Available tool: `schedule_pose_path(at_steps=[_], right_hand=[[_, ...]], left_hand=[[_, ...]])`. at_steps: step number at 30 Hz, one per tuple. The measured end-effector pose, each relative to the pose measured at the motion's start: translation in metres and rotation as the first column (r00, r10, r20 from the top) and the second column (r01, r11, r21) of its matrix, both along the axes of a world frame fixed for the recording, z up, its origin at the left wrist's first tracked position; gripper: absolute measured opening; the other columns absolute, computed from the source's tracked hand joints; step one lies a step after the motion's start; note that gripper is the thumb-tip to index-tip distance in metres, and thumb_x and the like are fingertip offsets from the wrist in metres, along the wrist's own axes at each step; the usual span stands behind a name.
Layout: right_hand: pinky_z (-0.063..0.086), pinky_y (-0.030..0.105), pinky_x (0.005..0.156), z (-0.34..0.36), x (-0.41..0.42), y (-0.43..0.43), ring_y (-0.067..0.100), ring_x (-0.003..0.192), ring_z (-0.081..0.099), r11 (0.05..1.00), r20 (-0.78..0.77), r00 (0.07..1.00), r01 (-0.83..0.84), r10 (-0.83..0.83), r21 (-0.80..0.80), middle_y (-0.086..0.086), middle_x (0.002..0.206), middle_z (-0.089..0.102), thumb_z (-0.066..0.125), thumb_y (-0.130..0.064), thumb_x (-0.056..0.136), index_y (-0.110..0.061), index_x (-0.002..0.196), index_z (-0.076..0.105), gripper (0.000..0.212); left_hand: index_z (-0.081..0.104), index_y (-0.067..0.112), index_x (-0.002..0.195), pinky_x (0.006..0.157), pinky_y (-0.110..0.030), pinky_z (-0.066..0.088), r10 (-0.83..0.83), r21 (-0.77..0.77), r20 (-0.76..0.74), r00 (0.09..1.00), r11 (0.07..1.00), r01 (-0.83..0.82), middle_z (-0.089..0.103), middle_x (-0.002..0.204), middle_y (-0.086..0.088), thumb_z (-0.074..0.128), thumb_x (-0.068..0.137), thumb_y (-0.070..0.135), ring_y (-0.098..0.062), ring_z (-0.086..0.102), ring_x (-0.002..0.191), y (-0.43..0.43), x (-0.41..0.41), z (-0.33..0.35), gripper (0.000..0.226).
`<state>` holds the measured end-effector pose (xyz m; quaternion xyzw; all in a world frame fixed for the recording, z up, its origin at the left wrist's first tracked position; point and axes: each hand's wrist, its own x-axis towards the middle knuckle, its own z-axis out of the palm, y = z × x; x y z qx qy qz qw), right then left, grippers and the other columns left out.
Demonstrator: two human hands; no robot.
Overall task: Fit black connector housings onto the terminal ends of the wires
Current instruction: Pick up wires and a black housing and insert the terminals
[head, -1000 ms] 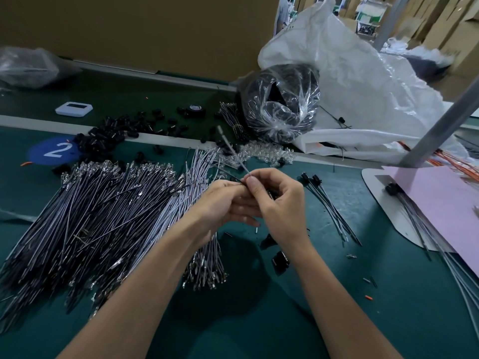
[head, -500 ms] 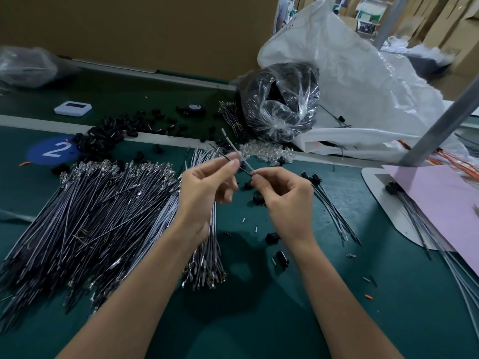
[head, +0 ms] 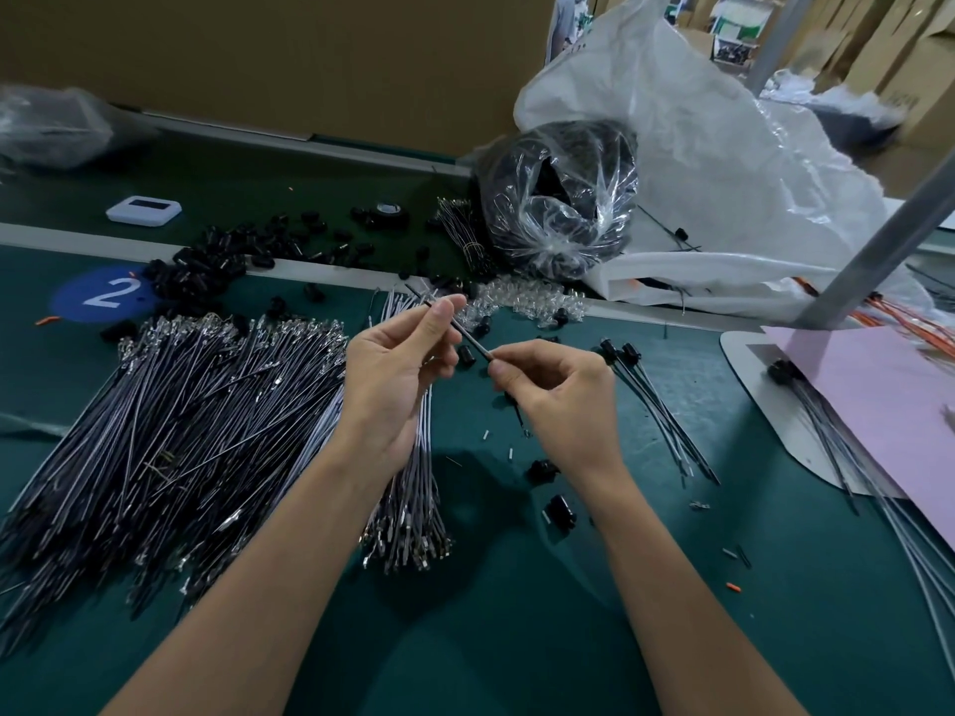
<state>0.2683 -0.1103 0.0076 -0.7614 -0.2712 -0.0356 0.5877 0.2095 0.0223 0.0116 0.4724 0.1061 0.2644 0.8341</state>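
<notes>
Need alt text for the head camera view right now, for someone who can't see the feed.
Two bare hands hold one thin wire over a green bench: the left hand pinches its upper end, the right hand its lower end. A large pile of wires lies to the left, loose black connector housings behind it, and finished wires to the right.

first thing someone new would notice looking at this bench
The eye lands on the left hand and right hand at the middle, pinching a thin wire stretched between them above the green table. Next comes the huge fan of loose wires at the left, and behind the hands a clear bag of black parts against a big white sack.
</notes>
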Motion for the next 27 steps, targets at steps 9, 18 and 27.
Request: schedule_pose_path(at_steps=[9, 18, 27], right_hand=[[0.058, 0.032, 0.067, 0.003, -0.004, 0.001, 0.020, 0.067, 0.071, 0.988, -0.114, 0.988, -0.091, 0.105, 0.121, 0.006, 0.076, 0.073, 0.069, -0.003, 0.088, -0.008, 0.088, 0.072, 0.006], [0.049, 0.020, 0.060, 0.010, -0.004, -0.002, 0.005, 0.062, 0.058, 0.986, -0.140, 0.983, -0.100, 0.119, 0.137, -0.008, 0.069, 0.067, 0.070, -0.007, 0.088, -0.017, 0.082, 0.070, 0.012], [0.054, 0.027, 0.065, 0.016, 0.017, -0.021, 0.015, 0.065, 0.062, 0.943, 0.026, 0.958, 0.275, -0.284, 0.188, -0.001, 0.075, 0.068, 0.070, -0.008, 0.088, -0.020, 0.084, 0.067, 0.014]], left_hand=[[0.079, 0.018, 0.087, 0.055, -0.018, 0.043, -0.047, 0.110, -0.017, 0.999, 0.993, 0.049, 0.064, 0.066, 0.003, 0.069, 0.077, 0.029, -0.007, 0.052, 0.055, -0.006, 0.001, -0.002, 0.018], [0.077, 0.017, 0.090, 0.052, -0.018, 0.042, -0.019, 0.222, 0.002, 1.000, 0.975, 0.018, 0.065, 0.064, 0.005, 0.068, 0.078, 0.028, -0.008, 0.052, 0.054, -0.011, 0.002, 0.001, 0.018], [0.074, 0.022, 0.097, 0.060, -0.012, 0.047, 0.140, 0.672, -0.227, 0.964, 0.739, 0.051, 0.073, 0.078, 0.006, 0.073, 0.087, 0.013, -0.002, 0.062, 0.063, -0.012, 0.013, -0.003, 0.013]])
